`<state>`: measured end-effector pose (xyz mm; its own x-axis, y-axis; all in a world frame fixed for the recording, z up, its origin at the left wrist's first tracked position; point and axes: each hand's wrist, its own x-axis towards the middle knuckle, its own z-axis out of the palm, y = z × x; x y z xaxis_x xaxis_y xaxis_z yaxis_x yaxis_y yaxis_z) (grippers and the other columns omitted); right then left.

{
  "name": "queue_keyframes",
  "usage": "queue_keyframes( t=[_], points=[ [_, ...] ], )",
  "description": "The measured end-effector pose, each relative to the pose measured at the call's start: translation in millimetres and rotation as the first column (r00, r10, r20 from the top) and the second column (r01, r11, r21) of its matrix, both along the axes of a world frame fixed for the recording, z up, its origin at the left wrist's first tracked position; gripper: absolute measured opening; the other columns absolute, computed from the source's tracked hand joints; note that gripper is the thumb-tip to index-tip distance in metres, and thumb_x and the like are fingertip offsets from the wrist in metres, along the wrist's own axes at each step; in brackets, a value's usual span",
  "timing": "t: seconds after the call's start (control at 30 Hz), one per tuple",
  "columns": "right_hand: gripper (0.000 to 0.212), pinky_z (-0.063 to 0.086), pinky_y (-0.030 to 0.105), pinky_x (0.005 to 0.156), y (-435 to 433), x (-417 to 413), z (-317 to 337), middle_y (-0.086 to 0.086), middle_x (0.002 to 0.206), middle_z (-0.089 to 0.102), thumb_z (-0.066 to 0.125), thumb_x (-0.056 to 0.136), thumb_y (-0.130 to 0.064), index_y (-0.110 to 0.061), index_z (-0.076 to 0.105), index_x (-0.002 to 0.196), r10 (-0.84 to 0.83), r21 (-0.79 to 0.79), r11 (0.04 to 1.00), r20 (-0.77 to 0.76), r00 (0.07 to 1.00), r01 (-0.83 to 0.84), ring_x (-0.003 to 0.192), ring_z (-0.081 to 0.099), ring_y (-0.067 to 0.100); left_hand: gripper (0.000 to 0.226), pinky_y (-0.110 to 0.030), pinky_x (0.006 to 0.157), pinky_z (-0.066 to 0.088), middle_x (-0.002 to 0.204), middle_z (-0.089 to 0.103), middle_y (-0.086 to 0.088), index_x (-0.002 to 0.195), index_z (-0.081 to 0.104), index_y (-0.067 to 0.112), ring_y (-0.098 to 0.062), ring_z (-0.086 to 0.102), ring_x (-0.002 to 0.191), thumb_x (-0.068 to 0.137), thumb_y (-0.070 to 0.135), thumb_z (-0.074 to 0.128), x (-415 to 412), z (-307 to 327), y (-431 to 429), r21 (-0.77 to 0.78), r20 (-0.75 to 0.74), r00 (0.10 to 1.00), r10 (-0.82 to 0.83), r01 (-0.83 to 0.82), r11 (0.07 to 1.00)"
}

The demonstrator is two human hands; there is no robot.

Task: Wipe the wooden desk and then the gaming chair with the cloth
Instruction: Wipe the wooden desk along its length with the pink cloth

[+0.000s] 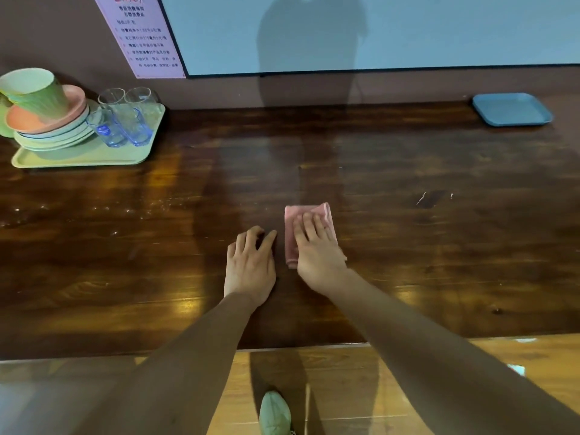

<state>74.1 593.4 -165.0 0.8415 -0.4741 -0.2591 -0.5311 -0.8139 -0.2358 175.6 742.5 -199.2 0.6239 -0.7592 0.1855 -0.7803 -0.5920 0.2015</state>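
Pressing cloth (309,211) flat under straight-fingered right hand (317,249), left hand (249,265) loose, empty on wooden desk (423,246); use even pressure, overlapping passes.

A dark wooden bench (408,246) with a glossy, reflective finish is seen. A soft pink cloth (309,215), clear glass tumblers (131,120) and matt plastic-looking trays (511,109) are shown.

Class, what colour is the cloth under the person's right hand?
Pink. The cloth shows best in the head view, on the dark wooden desk.
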Motion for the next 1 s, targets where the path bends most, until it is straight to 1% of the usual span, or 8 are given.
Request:
queue_keyframes(
  t=[0.1,0.27,0.4,0.53,0.67,0.77,0.9,1.0],
  points=[
    [0.104,-0.021,0.042,0.124,33.1,-44.7,-8.8,0.011,0.168,-0.027,0.053,0.103,-0.055,-0.015,-0.025,0.158,0.058,-0.044,0.997,0.03,0.998,-0.056,0.156,-0.028,0.031,0.044,-0.047,0.11,0.043,0.145,0.045,-0.003,0.147,0.053,0.026,-0.026,0.044,0.133,0.105,0.031,0.043,-0.6,3.4,-0.3,0.005,-0.03,1.0,0.003,-0.003,1.0],
    [0.106,-0.016,0.043,0.127,20.9,-38.0,-5.9,0.008,0.169,-0.026,0.055,0.1,-0.059,-0.017,-0.019,0.163,0.087,-0.053,0.995,-0.026,0.996,-0.088,0.157,-0.026,0.031,0.046,-0.048,0.109,0.044,0.145,0.045,-0.003,0.146,0.053,0.027,-0.026,0.044,0.133,0.105,0.035,0.035,-0.6,1.7,-1.6,0.007,-0.03,0.999,0.016,-0.015,1.0],
    [0.095,-0.013,0.042,0.128,-14.5,10.1,0.3,0.006,0.173,-0.022,0.056,0.105,-0.044,-0.02,-0.013,0.166,0.031,-0.001,1.0,-0.04,0.999,-0.031,0.16,-0.021,0.028,0.047,-0.046,0.109,0.044,0.145,0.045,-0.002,0.146,0.052,0.029,-0.024,0.044,0.134,0.104,0.035,0.034,0.6,-1.7,-1.6,0.0,-0.023,1.0,0.019,-0.019,1.0],
    [0.085,0.005,0.049,0.132,-34.4,43.0,4.3,0.005,0.175,-0.019,0.052,0.109,-0.03,-0.021,-0.009,0.168,-0.029,0.041,0.999,-0.04,0.999,0.03,0.161,-0.018,0.028,0.049,-0.047,0.115,0.039,0.153,0.043,-0.003,0.15,0.049,0.03,-0.025,0.04,0.141,0.105,0.037,0.031,1.7,-3.8,-1.3,0.008,-0.017,1.0,0.014,-0.014,1.0],
    [0.085,-0.014,0.043,0.121,-17.4,27.3,1.9,0.01,0.174,-0.017,0.051,0.109,-0.035,-0.017,-0.009,0.167,-0.01,-0.007,1.0,-0.025,1.0,0.01,0.161,-0.016,0.031,0.049,-0.048,0.117,0.037,0.156,0.044,0.0,0.151,0.048,0.032,-0.023,0.036,0.144,0.106,0.04,0.031,3.3,-7.5,-2.0,0.021,-0.021,0.999,0.026,-0.026,0.999],
    [0.091,-0.021,0.043,0.118,12.1,-4.5,-4.9,0.015,0.174,-0.013,0.053,0.105,-0.043,-0.014,-0.008,0.166,0.022,-0.077,0.997,-0.062,0.998,-0.026,0.16,-0.015,0.034,0.048,-0.048,0.116,0.038,0.156,0.044,0.0,0.15,0.048,0.033,-0.023,0.036,0.144,0.106,0.041,0.031,4.4,-8.7,-2.9,0.023,-0.027,0.999,0.034,-0.033,0.999],
    [0.101,-0.02,0.042,0.117,17.9,-14.9,-11.9,0.012,0.174,-0.014,0.062,0.1,-0.046,-0.016,-0.008,0.166,0.015,-0.081,0.997,-0.063,0.998,-0.021,0.16,-0.015,0.032,0.048,-0.048,0.115,0.039,0.156,0.045,0.0,0.149,0.049,0.032,-0.023,0.037,0.144,0.105,0.04,0.034,3.7,-6.4,-1.6,0.007,-0.045,0.998,0.042,-0.042,0.999],
    [0.099,-0.011,0.04,0.122,-5.8,10.0,-2.8,0.008,0.175,-0.013,0.063,0.102,-0.044,-0.017,-0.006,0.167,0.01,-0.059,0.998,-0.053,0.999,-0.013,0.161,-0.012,0.03,0.048,-0.046,0.116,0.037,0.156,0.045,0.0,0.15,0.049,0.029,-0.022,0.037,0.144,0.105,0.04,0.036,4.0,-6.7,-2.0,-0.011,-0.054,0.997,0.048,-0.049,0.999]
  ],
)
